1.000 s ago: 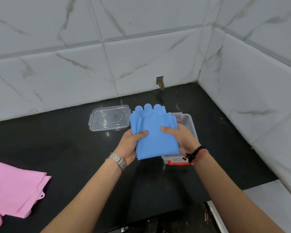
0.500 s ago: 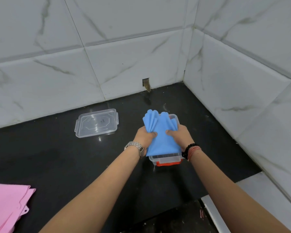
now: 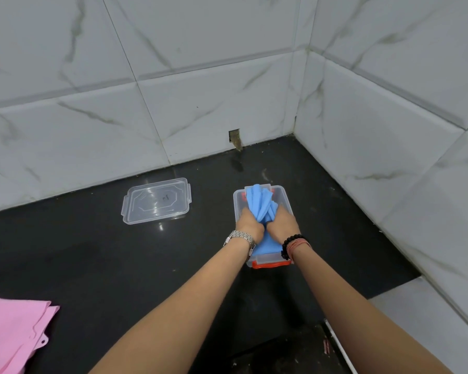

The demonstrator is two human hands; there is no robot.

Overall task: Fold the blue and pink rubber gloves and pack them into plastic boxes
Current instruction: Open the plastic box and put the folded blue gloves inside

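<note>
Left hand: curled round the left side of the blue gloves, knuckles up, sitting over the box; a metal watch on the wrist.
Right hand: curled round the right side of the same bundle, close beside the left hand; a black bead bracelet and red thread band on the wrist.
Blue gloves: bunched and creased between both hands, lying in the open box; the far end reaches the box's far wall and rises slightly above the rim, the near end shows flat between the wrists.
Box: clear plastic, lidless, on the black counter near the corner of the tiled walls; an orange clip at the near end, another orange bit at the far left corner.
Lid: clear, lying flat on the counter, well apart from the box on its left, near the back wall.
Pink gloves: flat at the lower left edge of the view, far from both hands, partly cut off.
Counter: black and glossy, reflecting light near the lid.
Walls: white marbled tiles, meeting at a corner; a small notch in the tile at the base of the back wall.
</note>
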